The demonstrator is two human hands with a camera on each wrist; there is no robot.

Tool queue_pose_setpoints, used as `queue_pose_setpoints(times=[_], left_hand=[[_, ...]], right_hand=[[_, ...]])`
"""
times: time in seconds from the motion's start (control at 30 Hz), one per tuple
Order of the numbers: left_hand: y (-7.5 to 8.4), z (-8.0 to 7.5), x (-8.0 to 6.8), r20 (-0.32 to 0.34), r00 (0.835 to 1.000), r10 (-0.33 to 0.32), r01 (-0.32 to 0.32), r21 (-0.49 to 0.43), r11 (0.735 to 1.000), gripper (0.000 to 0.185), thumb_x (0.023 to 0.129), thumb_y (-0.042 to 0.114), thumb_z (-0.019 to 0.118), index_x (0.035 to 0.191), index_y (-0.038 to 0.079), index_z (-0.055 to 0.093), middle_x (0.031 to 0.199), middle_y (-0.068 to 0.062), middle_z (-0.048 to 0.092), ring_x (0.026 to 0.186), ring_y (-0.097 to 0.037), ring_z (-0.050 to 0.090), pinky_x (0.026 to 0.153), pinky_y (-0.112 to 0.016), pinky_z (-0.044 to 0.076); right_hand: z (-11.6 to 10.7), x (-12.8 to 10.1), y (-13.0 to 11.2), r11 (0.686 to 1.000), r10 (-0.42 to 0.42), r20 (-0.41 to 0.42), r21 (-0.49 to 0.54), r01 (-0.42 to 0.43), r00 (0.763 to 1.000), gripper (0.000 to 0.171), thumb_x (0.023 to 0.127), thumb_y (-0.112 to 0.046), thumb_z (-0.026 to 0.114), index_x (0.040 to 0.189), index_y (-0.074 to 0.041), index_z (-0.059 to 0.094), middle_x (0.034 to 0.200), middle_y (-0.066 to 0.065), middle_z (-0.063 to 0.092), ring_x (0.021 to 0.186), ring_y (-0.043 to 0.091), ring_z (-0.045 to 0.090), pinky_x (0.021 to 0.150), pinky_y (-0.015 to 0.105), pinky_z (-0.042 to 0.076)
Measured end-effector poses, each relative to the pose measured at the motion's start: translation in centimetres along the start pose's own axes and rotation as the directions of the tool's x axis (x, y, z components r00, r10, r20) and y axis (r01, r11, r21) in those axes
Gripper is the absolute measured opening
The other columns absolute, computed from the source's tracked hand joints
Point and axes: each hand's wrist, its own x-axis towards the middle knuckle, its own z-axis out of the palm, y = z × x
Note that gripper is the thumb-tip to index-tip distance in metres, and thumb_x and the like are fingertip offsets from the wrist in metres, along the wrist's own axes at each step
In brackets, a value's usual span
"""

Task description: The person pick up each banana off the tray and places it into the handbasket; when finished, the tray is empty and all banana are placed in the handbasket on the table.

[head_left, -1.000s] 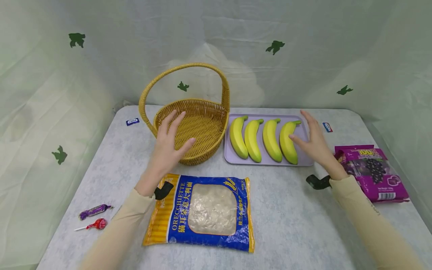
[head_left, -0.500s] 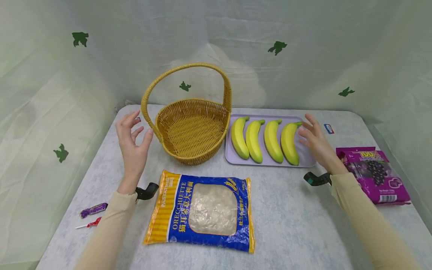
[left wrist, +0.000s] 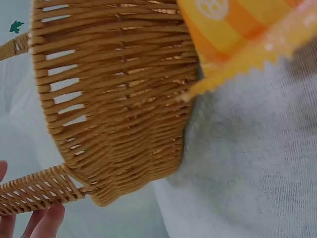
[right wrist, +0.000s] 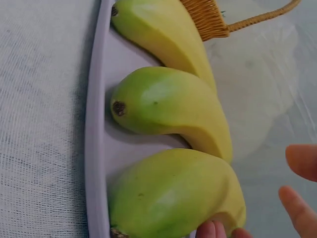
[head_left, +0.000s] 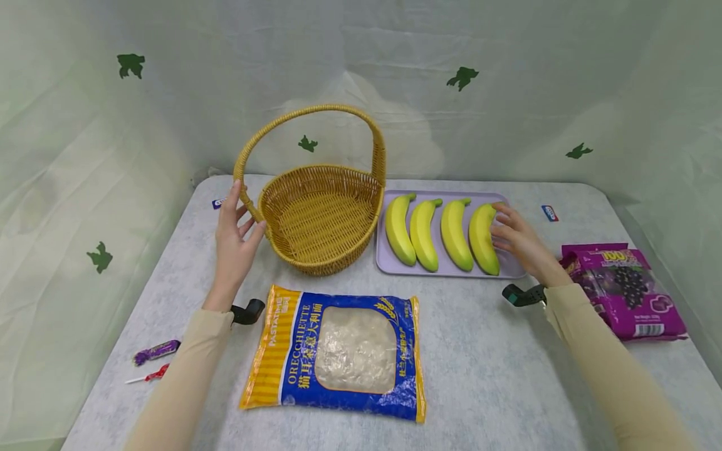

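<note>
A wicker basket with a tall arched handle stands at the back left of the table. My left hand is at the left foot of its handle, which lies between the thumb and fingers. Beside the basket, a lilac tray bears several yellow bananas in a row. My right hand is over the tray's right end, its fingers loosely bent at the right side of the outermost banana. In the right wrist view, fingertips meet that banana's lower edge, while other fingers stay apart from it.
A blue and yellow bag of orecchiette pasta lies at the front. A purple grape-candy bag is on the right. A purple-wrapped candy and red lollipop lie front left. Small wrapped pieces sit near the back corners.
My left hand went from over the basket out to its left, then in to the handle. The right hand has come down to the outermost banana. Basket and bananas have stayed put.
</note>
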Motion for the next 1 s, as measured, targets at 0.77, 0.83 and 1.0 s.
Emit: queue_pose_setpoints(times=[0.77, 0.83, 1.0], left_hand=[[2.2, -0.2, 0.1, 0.078, 0.997, -0.008, 0.003, 0.052, 0.999, 0.079, 0.093, -0.006, 0.055, 0.154, 0.018, 0.012, 0.130, -0.034, 0.038, 0.116, -0.053, 0.045, 0.092, -0.065, 0.040], [1.1, -0.1, 0.2, 0.082, 0.997, -0.015, 0.012, 0.042, 0.999, 0.081, 0.092, -0.009, 0.055, 0.154, 0.020, 0.011, 0.131, -0.033, 0.038, 0.116, -0.052, 0.046, 0.092, -0.065, 0.040], [-0.7, -0.2, 0.4, 0.078, 0.996, -0.029, 0.026, 0.041, 0.999, 0.086, 0.090, -0.010, 0.055, 0.154, 0.026, 0.012, 0.133, -0.027, 0.040, 0.117, -0.046, 0.048, 0.093, -0.061, 0.042]], right_hand=[[1.4, 0.6, -0.2, 0.934, 0.004, -0.040, -0.357, -0.018, 0.999, 0.060, 0.094, -0.012, 0.053, 0.149, -0.006, 0.031, 0.149, 0.028, 0.023, 0.128, 0.041, 0.028, 0.087, 0.037, 0.041], [1.3, 0.2, -0.4, 0.941, -0.005, -0.042, -0.338, -0.009, 0.999, 0.060, 0.095, -0.014, 0.052, 0.151, -0.009, 0.029, 0.153, 0.025, 0.019, 0.133, 0.041, 0.024, 0.095, 0.044, 0.039], [1.7, -0.8, -1.7, 0.949, -0.066, -0.030, -0.310, 0.054, 0.997, 0.059, 0.097, -0.021, 0.051, 0.151, -0.015, 0.029, 0.155, 0.018, 0.018, 0.132, 0.042, 0.026, 0.099, 0.053, 0.036]])
